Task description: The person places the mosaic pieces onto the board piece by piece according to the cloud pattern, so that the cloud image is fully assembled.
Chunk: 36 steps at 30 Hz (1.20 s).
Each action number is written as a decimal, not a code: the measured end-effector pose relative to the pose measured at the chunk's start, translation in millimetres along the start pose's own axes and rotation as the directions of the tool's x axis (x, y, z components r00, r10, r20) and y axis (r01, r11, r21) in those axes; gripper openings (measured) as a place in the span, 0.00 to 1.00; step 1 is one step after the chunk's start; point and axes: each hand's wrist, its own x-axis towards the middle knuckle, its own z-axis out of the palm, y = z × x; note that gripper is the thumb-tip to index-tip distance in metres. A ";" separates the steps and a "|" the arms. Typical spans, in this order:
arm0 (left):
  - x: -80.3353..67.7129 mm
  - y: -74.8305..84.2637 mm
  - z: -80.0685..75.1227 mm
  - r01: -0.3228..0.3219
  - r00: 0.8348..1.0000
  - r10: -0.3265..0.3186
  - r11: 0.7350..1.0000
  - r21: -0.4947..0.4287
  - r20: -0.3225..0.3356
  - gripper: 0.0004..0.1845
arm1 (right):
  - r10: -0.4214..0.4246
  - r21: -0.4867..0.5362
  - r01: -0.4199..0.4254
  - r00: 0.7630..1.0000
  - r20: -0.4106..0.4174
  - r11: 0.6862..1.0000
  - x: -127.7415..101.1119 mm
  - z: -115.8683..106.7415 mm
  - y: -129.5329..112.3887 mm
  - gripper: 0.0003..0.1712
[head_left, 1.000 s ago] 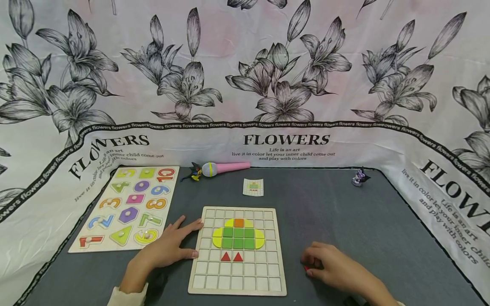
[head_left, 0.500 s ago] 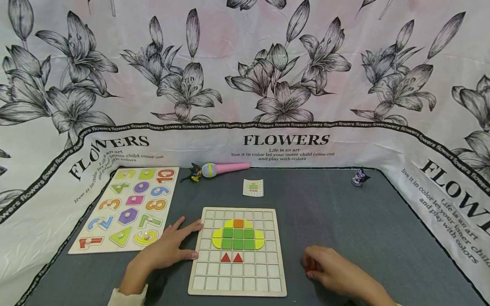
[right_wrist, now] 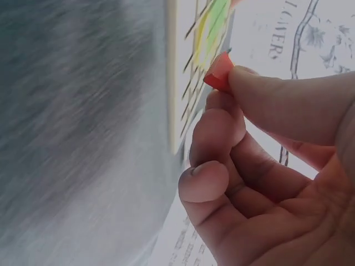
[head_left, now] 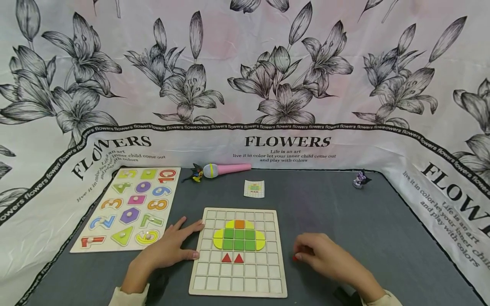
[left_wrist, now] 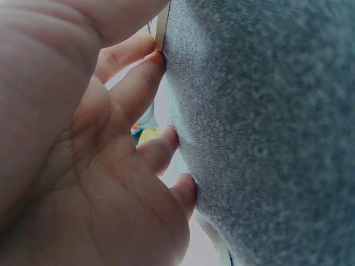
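Note:
A wooden grid board (head_left: pixel 238 280) lies on the grey mat, bearing a green, yellow and orange shape and two red triangles (head_left: pixel 232 258). My left hand (head_left: pixel 170 246) rests flat against the board's left edge (left_wrist: pixel 161 30), fingers straight. Just right of the board, my right hand (head_left: pixel 321 257) pinches a small red piece (head_left: pixel 295 257) between thumb and fingertips; the right wrist view shows that red piece (right_wrist: pixel 219 72) held above the mat, near the board's edge (right_wrist: pixel 173 83).
A number puzzle board (head_left: pixel 130 208) lies at the left. A pink toy microphone (head_left: pixel 226 169), a small dark figure (head_left: pixel 196 173) and a pattern card (head_left: pixel 254 188) sit at the back; a purple figurine (head_left: pixel 360 179) stands back right. Flowered cloth walls surround the mat.
My right hand has lifted from the mat with the red piece and moved left toward the board. The left hand has stayed put.

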 end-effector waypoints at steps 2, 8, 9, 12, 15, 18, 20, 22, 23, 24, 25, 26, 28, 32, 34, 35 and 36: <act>-5.4 10.2 -4.2 0.004 1.000 -0.004 1.000 -0.005 0.010 0.48 | -0.034 0.000 0.034 0.999 -0.003 0.999 8.0 3.5 -4.2 0.13; -11.8 25.1 -11.7 -0.003 1.000 0.003 1.000 0.007 0.014 0.46 | -0.081 -0.023 0.081 0.997 -0.001 0.996 33.3 14.3 -17.0 0.13; -11.4 24.0 -11.3 -0.005 1.000 0.005 1.000 0.011 0.009 0.46 | -0.083 -0.028 0.083 0.997 0.001 0.996 37.0 16.6 -18.8 0.13; -10.4 18.1 -9.5 -0.013 1.000 0.013 1.000 0.005 0.000 0.46 | -0.099 -0.055 0.100 0.995 0.015 0.993 47.8 24.7 -23.6 0.14; -10.1 17.5 -8.2 -0.001 1.000 0.001 1.000 -0.003 0.000 0.46 | -0.121 -0.076 0.123 0.992 0.031 0.989 57.8 33.3 -27.9 0.15; -12.0 23.8 -10.1 0.008 1.000 -0.008 1.000 -0.004 0.012 0.46 | -0.131 -0.091 0.136 0.990 0.054 0.987 66.4 41.0 -32.1 0.16; -12.2 23.4 -9.6 -0.003 1.000 0.003 1.000 -0.004 0.009 0.46 | -0.129 -0.102 0.135 0.989 0.068 0.986 71.1 45.4 -34.4 0.15; -12.8 25.7 -10.5 -0.008 1.000 0.008 1.000 0.001 0.015 0.45 | -0.124 -0.113 0.132 0.989 0.075 0.985 74.9 49.2 -36.1 0.15; -12.7 25.9 -10.4 -0.006 1.000 0.006 1.000 0.002 0.014 0.45 | -0.119 -0.116 0.127 0.990 0.076 0.985 76.4 50.7 -36.8 0.15; -13.3 27.6 -11.1 -0.002 1.000 0.002 1.000 0.004 0.015 0.45 | -0.114 -0.116 0.122 0.990 0.079 0.986 77.9 52.2 -37.3 0.15; -13.2 28.1 -11.1 -0.001 1.000 0.001 1.000 0.008 0.017 0.45 | -0.112 -0.117 0.121 0.990 0.080 0.986 79.4 53.8 -37.7 0.15; -13.3 28.5 -11.1 0.004 1.000 -0.004 1.000 0.010 0.017 0.45 | -0.112 -0.117 0.121 0.990 0.082 0.986 80.8 55.2 -38.0 0.15; -12.6 27.9 -10.6 0.014 1.000 -0.015 1.000 0.014 0.016 0.44 | -0.111 -0.117 0.121 0.990 0.088 0.986 83.6 58.0 -38.8 0.14; -11.1 25.4 -10.1 0.015 1.000 -0.015 1.000 0.022 0.011 0.45 | -0.108 -0.137 0.122 0.988 0.111 0.983 88.6 63.0 -40.9 0.13; -11.3 24.9 -10.6 0.003 1.000 -0.003 1.000 0.022 0.013 0.45 | -0.096 -0.152 0.114 0.988 0.125 0.982 89.9 64.5 -41.7 0.13; -11.5 24.9 -11.1 -0.005 1.000 0.004 1.000 0.020 0.015 0.45 | -0.089 -0.161 0.110 0.987 0.130 0.981 90.3 65.2 -42.1 0.13; -11.6 24.6 -11.3 -0.010 1.000 0.010 1.000 0.018 0.016 0.45 | -0.081 -0.167 0.104 0.988 0.135 0.980 90.6 65.6 -42.3 0.13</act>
